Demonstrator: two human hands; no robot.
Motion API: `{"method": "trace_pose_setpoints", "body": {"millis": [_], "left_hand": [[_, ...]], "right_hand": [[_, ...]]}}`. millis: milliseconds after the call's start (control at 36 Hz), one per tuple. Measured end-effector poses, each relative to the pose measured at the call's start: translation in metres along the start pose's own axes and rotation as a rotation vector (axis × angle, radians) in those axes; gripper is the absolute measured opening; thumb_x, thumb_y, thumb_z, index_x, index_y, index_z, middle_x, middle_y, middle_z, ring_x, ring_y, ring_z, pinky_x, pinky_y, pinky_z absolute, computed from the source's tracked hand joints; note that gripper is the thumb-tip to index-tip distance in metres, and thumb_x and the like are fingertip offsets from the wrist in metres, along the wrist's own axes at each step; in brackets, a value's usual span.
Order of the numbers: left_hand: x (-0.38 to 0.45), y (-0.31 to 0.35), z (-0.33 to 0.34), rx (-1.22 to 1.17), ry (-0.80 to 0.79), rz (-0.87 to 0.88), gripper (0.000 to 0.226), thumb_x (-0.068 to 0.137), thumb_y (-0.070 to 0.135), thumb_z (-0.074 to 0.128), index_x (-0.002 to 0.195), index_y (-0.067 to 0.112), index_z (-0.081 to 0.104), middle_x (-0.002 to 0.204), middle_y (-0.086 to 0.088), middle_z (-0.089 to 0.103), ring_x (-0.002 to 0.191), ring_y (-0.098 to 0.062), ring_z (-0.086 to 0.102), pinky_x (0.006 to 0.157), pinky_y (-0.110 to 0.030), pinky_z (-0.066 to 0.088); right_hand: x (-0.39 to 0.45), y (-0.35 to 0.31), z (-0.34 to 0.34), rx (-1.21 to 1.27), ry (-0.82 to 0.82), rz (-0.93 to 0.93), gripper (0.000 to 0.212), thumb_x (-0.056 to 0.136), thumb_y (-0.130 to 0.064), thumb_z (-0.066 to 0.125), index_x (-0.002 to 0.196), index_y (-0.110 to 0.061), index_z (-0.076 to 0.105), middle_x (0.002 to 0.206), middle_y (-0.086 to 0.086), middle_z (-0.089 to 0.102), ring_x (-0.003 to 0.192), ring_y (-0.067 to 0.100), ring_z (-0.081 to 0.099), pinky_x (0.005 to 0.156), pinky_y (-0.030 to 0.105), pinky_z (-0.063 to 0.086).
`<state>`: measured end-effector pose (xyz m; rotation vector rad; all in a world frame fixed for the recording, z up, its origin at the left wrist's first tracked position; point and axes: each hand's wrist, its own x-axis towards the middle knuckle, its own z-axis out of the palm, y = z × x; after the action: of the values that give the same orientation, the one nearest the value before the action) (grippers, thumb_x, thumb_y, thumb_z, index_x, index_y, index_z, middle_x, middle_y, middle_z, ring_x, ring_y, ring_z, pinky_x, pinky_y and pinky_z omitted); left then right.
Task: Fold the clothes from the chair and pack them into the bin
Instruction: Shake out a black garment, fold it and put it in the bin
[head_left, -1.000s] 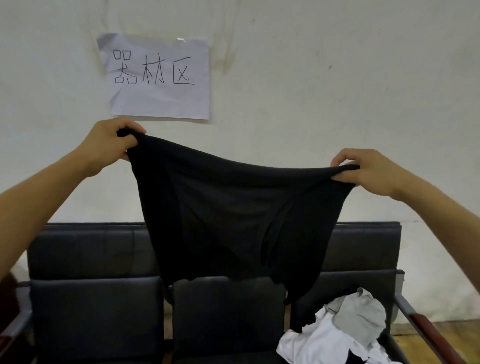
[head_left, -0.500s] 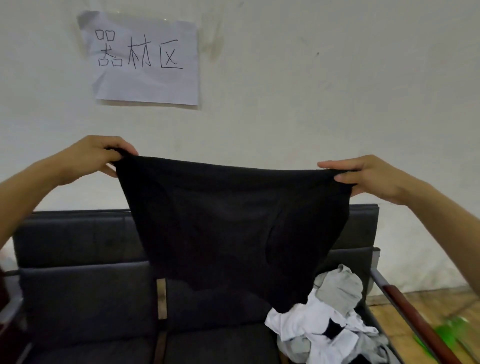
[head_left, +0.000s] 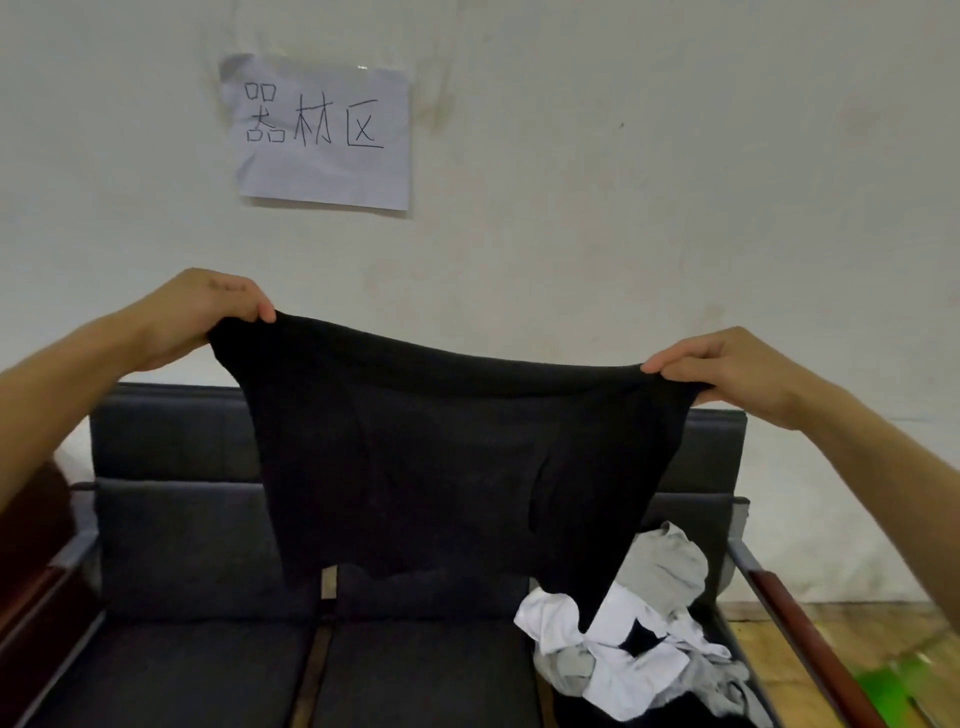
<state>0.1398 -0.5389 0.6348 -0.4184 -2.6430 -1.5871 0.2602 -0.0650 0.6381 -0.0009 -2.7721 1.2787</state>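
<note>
Black soft fabric garment (head_left: 447, 467) held up in the air, stretched wide between both hands in front of a dark grey cushioned chair row (head_left: 176, 545). Left hand (head_left: 208, 312) pinches the garment's upper left corner, fingers curled over the edge, thumb side hidden behind cloth. Right hand (head_left: 727, 371) grips the upper right corner, fingers (head_left: 670, 364) curled round a bunched bit of fabric. Top hem sags slightly between the two sets of fingers; the rest hangs below them, lower edge uneven, a pointed tail dropping lower on the right-hand side.

Below the right fingers, on the rightmost seat: a crumpled pile of white and grey clothes (head_left: 634, 639), the garment's tail hanging in front of it; touching or not, cannot tell. Above the left fingers, white paper sheet with handwritten black characters (head_left: 317, 130) stuck on the pale wall (head_left: 675, 182). Wooden armrest (head_left: 800, 634) beyond the pile, wood floor (head_left: 883, 639) with a blurred green patch (head_left: 893, 686).
</note>
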Motion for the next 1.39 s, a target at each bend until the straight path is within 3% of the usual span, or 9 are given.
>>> {"method": "trace_pose_setpoints", "body": {"millis": [194, 472, 750, 917, 1000, 1111, 1250, 1333, 1389], "left_hand": [[-0.077, 0.02, 0.042, 0.051, 0.05, -0.051, 0.011, 0.087, 0.012, 0.063, 0.08, 0.009, 0.071, 0.081, -0.01, 0.069, 0.071, -0.017, 0.065, 0.062, -0.021, 0.055], [-0.166, 0.015, 0.1, 0.288, 0.142, -0.085, 0.029, 0.087, 0.013, 0.066, 0.115, 0.016, 0.061, 0.106, -0.004, 0.059, 0.091, -0.019, 0.055, 0.083, -0.03, 0.04], [-0.197, -0.034, 0.157, 0.422, 0.047, -0.247, 0.01, 0.087, 0.01, 0.064, 0.095, 0.017, 0.066, 0.091, -0.002, 0.062, 0.091, -0.02, 0.056, 0.082, -0.03, 0.041], [-0.157, -0.15, 0.209, 0.418, -0.011, -0.359, 0.01, 0.088, 0.007, 0.063, 0.095, 0.012, 0.065, 0.091, -0.004, 0.061, 0.089, -0.019, 0.056, 0.08, -0.03, 0.038], [-0.14, -0.221, 0.238, 0.381, -0.046, -0.451, 0.009, 0.086, 0.005, 0.065, 0.09, 0.013, 0.066, 0.088, -0.005, 0.063, 0.088, -0.023, 0.058, 0.071, -0.029, 0.041], [-0.11, -0.325, 0.282, 0.357, -0.114, -0.538, 0.009, 0.086, 0.005, 0.065, 0.085, 0.014, 0.066, 0.09, -0.005, 0.062, 0.089, -0.022, 0.057, 0.071, -0.029, 0.04], [-0.06, -0.461, 0.33, 0.358, -0.145, -0.621, 0.006, 0.089, 0.01, 0.063, 0.092, 0.014, 0.064, 0.088, -0.008, 0.062, 0.076, -0.022, 0.056, 0.062, -0.029, 0.042], [-0.024, -0.526, 0.353, 0.357, -0.132, -0.64, 0.006, 0.09, 0.009, 0.062, 0.095, 0.012, 0.063, 0.081, -0.009, 0.06, 0.066, -0.02, 0.054, 0.049, -0.025, 0.043], [0.004, -0.56, 0.366, 0.354, -0.117, -0.64, 0.006, 0.089, 0.008, 0.063, 0.094, 0.013, 0.063, 0.082, -0.011, 0.061, 0.066, -0.019, 0.053, 0.048, -0.022, 0.043]], "right_hand": [[-0.05, 0.022, -0.005, -0.066, 0.011, 0.012, 0.023, 0.091, -0.014, 0.06, 0.113, -0.019, 0.066, 0.11, 0.003, 0.066, 0.102, 0.023, 0.062, 0.093, 0.036, 0.05], [-0.113, 0.075, -0.002, -0.259, -0.127, 0.081, 0.01, 0.083, -0.004, 0.062, 0.08, -0.014, 0.062, 0.08, 0.002, 0.062, 0.071, 0.015, 0.055, 0.061, 0.022, 0.039], [-0.123, 0.143, 0.051, -0.269, -0.377, 0.143, 0.022, 0.087, -0.001, 0.061, 0.103, -0.015, 0.066, 0.098, 0.0, 0.063, 0.095, 0.017, 0.057, 0.086, 0.027, 0.041], [-0.082, 0.219, 0.136, -0.216, -0.467, 0.269, 0.014, 0.089, -0.007, 0.061, 0.088, -0.017, 0.07, 0.087, 0.0, 0.066, 0.087, 0.014, 0.061, 0.061, 0.009, 0.039], [-0.065, 0.27, 0.189, -0.213, -0.535, 0.303, 0.022, 0.086, -0.012, 0.066, 0.075, -0.03, 0.066, 0.086, -0.007, 0.065, 0.091, 0.014, 0.058, 0.077, 0.018, 0.042], [-0.034, 0.345, 0.264, -0.175, -0.559, 0.414, 0.031, 0.085, -0.005, 0.065, 0.065, -0.028, 0.06, 0.071, -0.01, 0.055, 0.076, 0.01, 0.053, 0.068, 0.017, 0.038], [0.033, 0.442, 0.357, -0.191, -0.449, 0.513, 0.018, 0.081, 0.003, 0.065, 0.079, -0.015, 0.069, 0.077, -0.005, 0.06, 0.069, 0.006, 0.052, 0.058, 0.006, 0.04], [0.074, 0.49, 0.408, -0.239, -0.393, 0.564, 0.017, 0.083, -0.004, 0.065, 0.094, -0.014, 0.071, 0.094, 0.006, 0.066, 0.09, 0.023, 0.062, 0.076, 0.026, 0.048], [0.101, 0.514, 0.436, -0.254, -0.366, 0.589, 0.018, 0.085, -0.004, 0.062, 0.099, -0.013, 0.07, 0.098, 0.008, 0.067, 0.091, 0.022, 0.059, 0.075, 0.024, 0.041]]}}
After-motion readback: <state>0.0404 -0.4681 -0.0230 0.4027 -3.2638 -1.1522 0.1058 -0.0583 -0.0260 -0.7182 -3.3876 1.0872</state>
